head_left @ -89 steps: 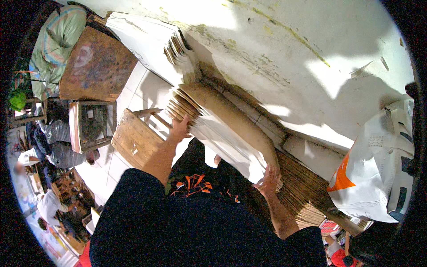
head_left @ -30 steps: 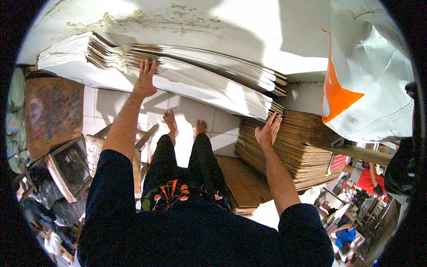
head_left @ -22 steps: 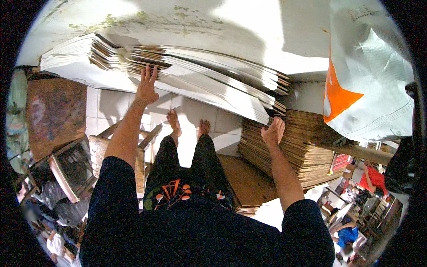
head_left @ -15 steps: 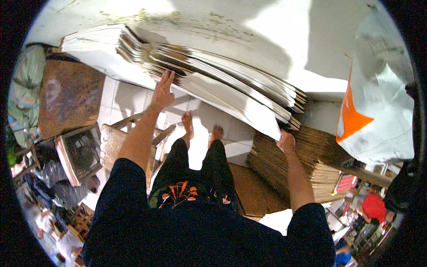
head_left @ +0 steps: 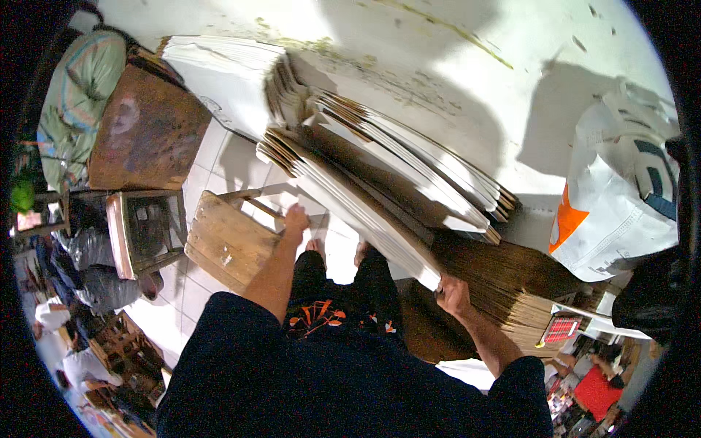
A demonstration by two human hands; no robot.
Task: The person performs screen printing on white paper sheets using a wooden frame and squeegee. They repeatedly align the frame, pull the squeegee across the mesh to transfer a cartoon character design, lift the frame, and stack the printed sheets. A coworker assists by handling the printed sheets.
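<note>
Several flat white-faced cardboard sheets (head_left: 365,219), brown along the edges, lean away from the wall as a bundle. My right hand (head_left: 454,295) is closed on their near right end. My left hand (head_left: 296,220) hovers between the bundle and a wooden stool (head_left: 228,237), apart from both, its fingers blurred. Behind the bundle, more white cardboard sheets (head_left: 420,179) lean against the wall, with a dark gap between the two groups. A further stack of white cardboard (head_left: 219,80) stands at the far left.
Brown folded cardboard (head_left: 504,270) is piled at the right, below a large white and orange bag (head_left: 599,212). A brown board (head_left: 146,131), a green sack (head_left: 80,109) and a wooden frame (head_left: 150,230) stand left. A person in red (head_left: 599,390) is at the lower right.
The front cardboard bundle has come away from the wall toward me, its right end pulled nearer by my right hand. My left hand has left the sheets and moved back toward me.
</note>
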